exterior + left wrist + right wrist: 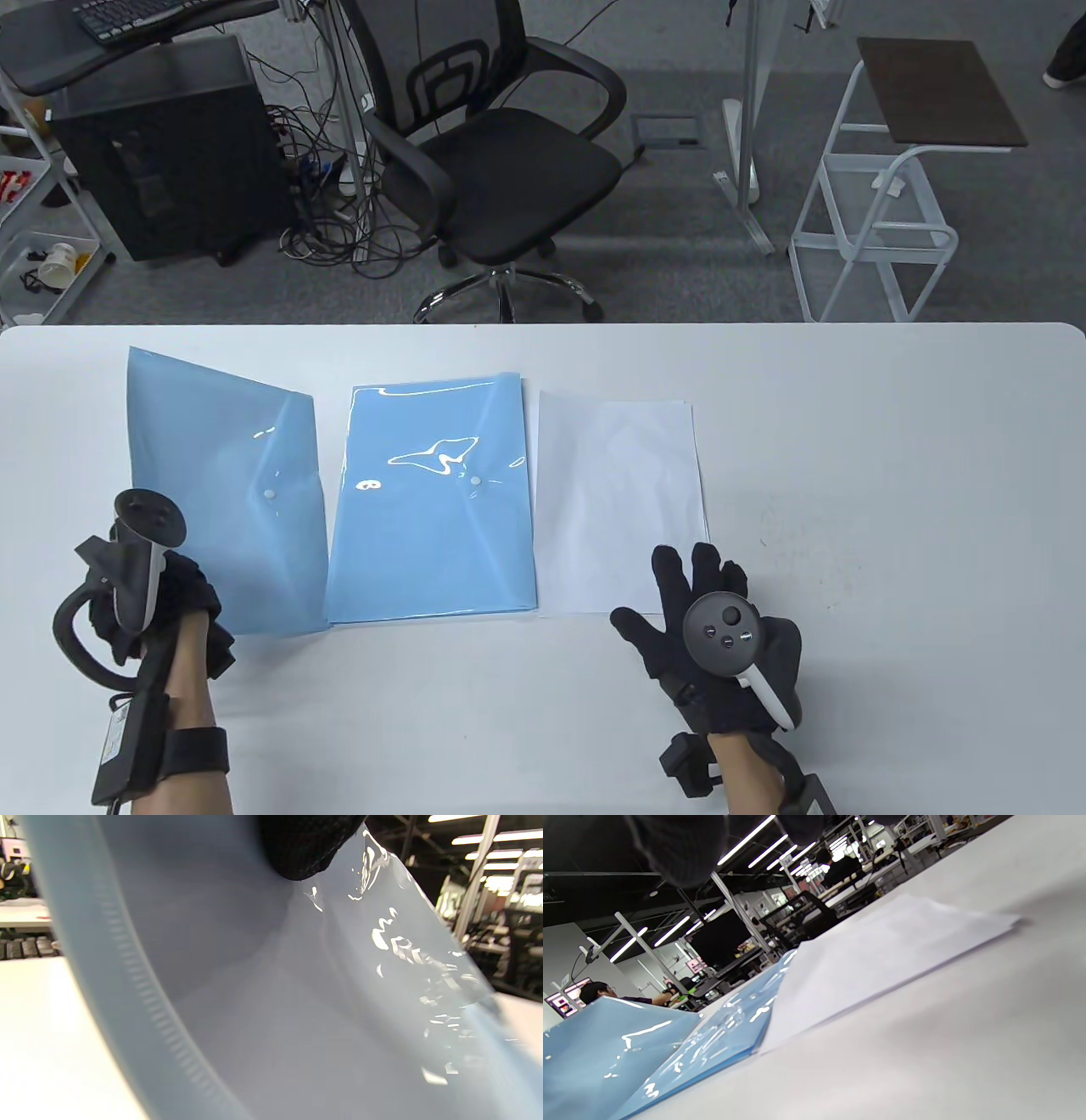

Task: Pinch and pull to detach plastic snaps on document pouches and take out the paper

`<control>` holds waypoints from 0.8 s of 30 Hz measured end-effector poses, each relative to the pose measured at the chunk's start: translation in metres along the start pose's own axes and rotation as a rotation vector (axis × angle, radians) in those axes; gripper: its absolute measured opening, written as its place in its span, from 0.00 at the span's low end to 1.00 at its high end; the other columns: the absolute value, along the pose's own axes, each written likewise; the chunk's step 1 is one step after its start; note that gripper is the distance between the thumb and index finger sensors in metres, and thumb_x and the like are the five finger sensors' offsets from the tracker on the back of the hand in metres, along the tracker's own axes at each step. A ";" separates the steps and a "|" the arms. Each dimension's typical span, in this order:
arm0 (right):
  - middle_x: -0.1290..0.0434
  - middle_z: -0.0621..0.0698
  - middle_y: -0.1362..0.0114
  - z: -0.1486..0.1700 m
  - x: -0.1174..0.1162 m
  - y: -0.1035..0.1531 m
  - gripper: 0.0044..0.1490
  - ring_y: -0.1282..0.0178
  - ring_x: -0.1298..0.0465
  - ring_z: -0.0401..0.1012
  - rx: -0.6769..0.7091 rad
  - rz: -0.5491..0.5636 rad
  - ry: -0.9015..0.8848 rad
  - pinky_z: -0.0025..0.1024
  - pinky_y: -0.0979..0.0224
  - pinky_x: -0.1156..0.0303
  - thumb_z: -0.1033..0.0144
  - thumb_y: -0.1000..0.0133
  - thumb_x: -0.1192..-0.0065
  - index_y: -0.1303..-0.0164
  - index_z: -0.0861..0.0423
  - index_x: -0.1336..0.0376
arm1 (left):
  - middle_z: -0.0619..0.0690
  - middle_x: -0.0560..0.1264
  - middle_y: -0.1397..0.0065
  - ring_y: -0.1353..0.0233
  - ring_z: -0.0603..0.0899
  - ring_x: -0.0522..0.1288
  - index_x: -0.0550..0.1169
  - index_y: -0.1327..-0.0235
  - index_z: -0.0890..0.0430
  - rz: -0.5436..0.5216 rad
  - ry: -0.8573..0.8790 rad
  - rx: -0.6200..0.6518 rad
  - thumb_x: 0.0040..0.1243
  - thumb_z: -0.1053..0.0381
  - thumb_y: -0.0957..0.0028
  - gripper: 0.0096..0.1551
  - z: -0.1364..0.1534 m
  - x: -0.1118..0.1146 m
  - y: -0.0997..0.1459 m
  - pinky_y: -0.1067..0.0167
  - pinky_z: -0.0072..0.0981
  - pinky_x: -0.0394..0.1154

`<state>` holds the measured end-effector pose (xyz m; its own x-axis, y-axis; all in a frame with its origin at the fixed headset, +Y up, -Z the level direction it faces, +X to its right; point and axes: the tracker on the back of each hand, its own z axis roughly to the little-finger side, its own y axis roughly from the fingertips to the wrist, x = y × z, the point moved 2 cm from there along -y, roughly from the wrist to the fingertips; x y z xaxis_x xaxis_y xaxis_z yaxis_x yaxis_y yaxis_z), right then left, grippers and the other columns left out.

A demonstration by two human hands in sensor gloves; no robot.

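Observation:
A blue document pouch [225, 475] lies at the left with its white snap [270, 493] showing. My left hand [182, 586] grips its near left corner. In the left wrist view that pouch [297, 1005] curves up and fills the frame under a gloved fingertip [303, 849]. A stack of blue pouches [433, 509] with a snap [475, 480] lies in the middle. A stack of white paper [619, 501] lies to its right. My right hand [679, 586] is open, its spread fingers at the paper's near edge. The right wrist view shows the paper [882, 959] and both pouches [598, 1043] from low down.
The white table [891, 509] stretches bare to the right of the paper. Beyond its far edge stand a black office chair [501, 161], a computer tower [170, 144], a white rack [874, 246] and a small side table [933, 93].

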<state>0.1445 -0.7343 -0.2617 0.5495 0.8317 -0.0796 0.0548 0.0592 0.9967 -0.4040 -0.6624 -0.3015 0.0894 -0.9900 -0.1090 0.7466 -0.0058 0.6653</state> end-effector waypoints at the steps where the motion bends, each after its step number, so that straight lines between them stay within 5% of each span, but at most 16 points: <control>1: 0.59 0.70 0.07 0.000 0.000 0.000 0.57 0.16 0.57 0.75 0.000 0.000 -0.002 0.80 0.26 0.53 0.30 0.44 0.45 0.11 0.50 0.55 | 0.51 0.83 0.37 0.49 0.60 0.87 0.69 0.25 0.58 -0.004 0.014 0.008 0.59 0.60 0.40 0.28 -0.001 -0.006 0.004 0.53 0.49 0.84; 7: 0.58 0.70 0.07 -0.002 0.002 0.004 0.57 0.16 0.57 0.75 0.017 0.007 -0.011 0.80 0.26 0.53 0.31 0.44 0.45 0.11 0.50 0.55 | 0.51 0.83 0.38 0.51 0.60 0.87 0.70 0.26 0.60 -0.050 0.081 0.126 0.58 0.60 0.40 0.27 -0.019 -0.051 0.047 0.54 0.49 0.83; 14: 0.58 0.70 0.07 0.001 0.003 0.005 0.57 0.16 0.57 0.75 0.011 0.003 -0.029 0.80 0.26 0.53 0.31 0.44 0.45 0.11 0.50 0.55 | 0.52 0.82 0.38 0.52 0.60 0.87 0.70 0.27 0.61 -0.037 0.274 0.328 0.57 0.60 0.39 0.27 -0.030 -0.073 0.094 0.55 0.48 0.83; 20: 0.58 0.70 0.07 0.000 0.003 0.005 0.57 0.16 0.57 0.75 0.009 0.002 -0.028 0.80 0.26 0.53 0.31 0.44 0.45 0.11 0.50 0.55 | 0.51 0.81 0.38 0.52 0.59 0.87 0.69 0.26 0.61 0.129 0.503 0.428 0.56 0.60 0.39 0.27 -0.033 -0.051 0.115 0.55 0.46 0.84; 24: 0.58 0.70 0.07 0.000 0.003 0.005 0.57 0.16 0.57 0.75 0.012 0.003 -0.030 0.80 0.26 0.53 0.31 0.44 0.45 0.11 0.50 0.55 | 0.51 0.81 0.37 0.52 0.58 0.87 0.68 0.26 0.61 0.300 0.637 0.443 0.55 0.60 0.39 0.27 -0.036 -0.014 0.120 0.56 0.46 0.84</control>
<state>0.1471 -0.7313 -0.2566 0.5744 0.8149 -0.0772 0.0631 0.0499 0.9968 -0.2918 -0.6438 -0.2472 0.6985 -0.6901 -0.1891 0.3147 0.0591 0.9473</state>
